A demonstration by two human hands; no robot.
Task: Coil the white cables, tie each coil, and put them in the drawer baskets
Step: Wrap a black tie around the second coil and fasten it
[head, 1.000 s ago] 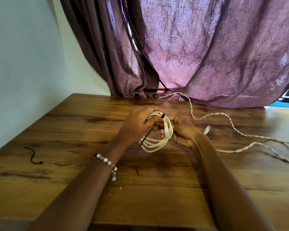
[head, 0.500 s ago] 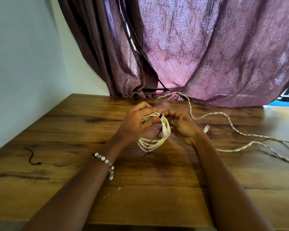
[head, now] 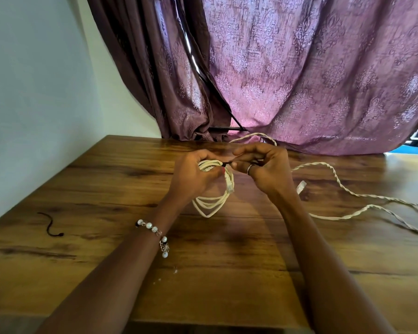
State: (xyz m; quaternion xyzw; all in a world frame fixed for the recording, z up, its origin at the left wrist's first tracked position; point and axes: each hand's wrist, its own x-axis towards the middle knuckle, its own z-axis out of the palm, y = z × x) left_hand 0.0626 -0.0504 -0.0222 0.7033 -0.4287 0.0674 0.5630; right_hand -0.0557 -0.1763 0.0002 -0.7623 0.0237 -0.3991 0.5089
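Wood-grain table under purple curtains: left hand grips the white cable coil at centre; right hand apparently pinches a black tie; twisted cable trails toward three o'clock.

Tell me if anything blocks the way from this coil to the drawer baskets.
Cannot tell: no drawer or baskets are in view. The coil is held above the table by the left hand, while the right hand pinches the black tie on it.
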